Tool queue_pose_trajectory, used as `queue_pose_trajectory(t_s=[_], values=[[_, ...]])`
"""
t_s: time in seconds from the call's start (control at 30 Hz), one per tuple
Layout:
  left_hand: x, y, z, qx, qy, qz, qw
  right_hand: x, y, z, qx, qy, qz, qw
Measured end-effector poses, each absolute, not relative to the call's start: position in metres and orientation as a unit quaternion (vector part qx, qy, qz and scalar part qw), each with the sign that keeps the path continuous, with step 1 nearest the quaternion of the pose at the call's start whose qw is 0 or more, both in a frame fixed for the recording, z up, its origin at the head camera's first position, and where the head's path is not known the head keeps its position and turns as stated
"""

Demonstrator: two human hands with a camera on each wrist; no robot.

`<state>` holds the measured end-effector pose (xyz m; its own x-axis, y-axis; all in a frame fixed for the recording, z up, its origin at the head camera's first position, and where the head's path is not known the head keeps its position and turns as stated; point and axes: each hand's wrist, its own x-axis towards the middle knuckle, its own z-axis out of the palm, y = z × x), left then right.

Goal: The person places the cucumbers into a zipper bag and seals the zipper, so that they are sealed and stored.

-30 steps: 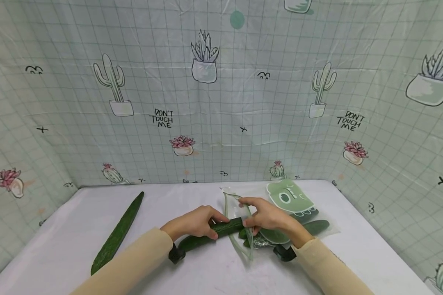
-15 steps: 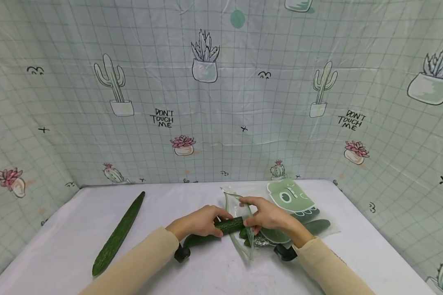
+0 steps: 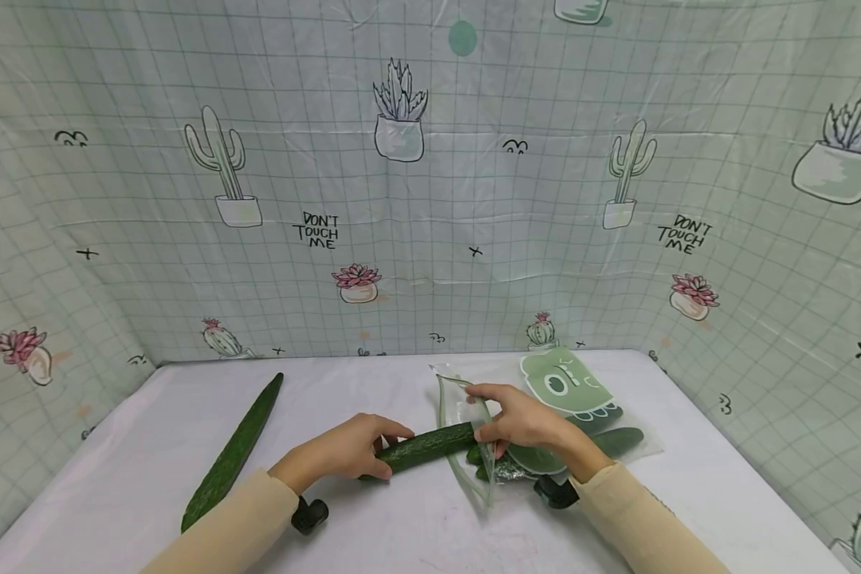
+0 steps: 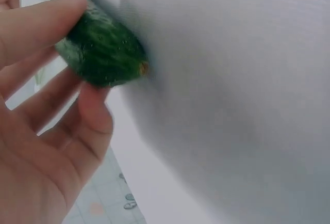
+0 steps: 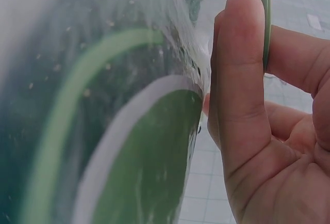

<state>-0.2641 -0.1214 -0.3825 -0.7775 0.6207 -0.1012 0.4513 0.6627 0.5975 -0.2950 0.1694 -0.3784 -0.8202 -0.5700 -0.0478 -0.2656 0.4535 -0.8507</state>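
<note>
My left hand [image 3: 347,453] holds a dark green cucumber [image 3: 429,448] close to its left end, thumb on the near side and fingers on the far side. In the left wrist view the tapered tip of this cucumber [image 4: 105,48] shows between thumb and fingers. Its other end lies at the mouth of a clear zip bag [image 3: 567,383] with a green cartoon print. My right hand [image 3: 520,418] pinches the bag's mouth edge; the right wrist view shows the green zip strip [image 5: 266,22] between its fingers. Several cucumbers [image 3: 617,440] lie inside the bag.
Another long cucumber [image 3: 233,454] lies slantwise on the left of the white table [image 3: 402,526]. A cactus-patterned cloth [image 3: 430,199] hangs behind and at both sides of the table.
My left hand first shifted slightly right with the cucumber, then moved back left along it towards its left end. The right hand has stayed at the bag's mouth.
</note>
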Motion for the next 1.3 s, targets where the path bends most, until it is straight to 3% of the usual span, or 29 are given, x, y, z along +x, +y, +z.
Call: queue_pose_trajectory(t_s=[0.63, 1.3], values=[[-0.262, -0.119, -0.387, 0.317, 0.898, 0.295, 0.082, -0.295, 0.171, -0.38, -0.25, 0.834, -0.461, 0.172], [-0.294, -0.053, -0.389, 0.304, 0.897, 0.309, 0.087, -0.295, 0.17, -0.377, -0.247, 0.838, -0.456, 0.169]])
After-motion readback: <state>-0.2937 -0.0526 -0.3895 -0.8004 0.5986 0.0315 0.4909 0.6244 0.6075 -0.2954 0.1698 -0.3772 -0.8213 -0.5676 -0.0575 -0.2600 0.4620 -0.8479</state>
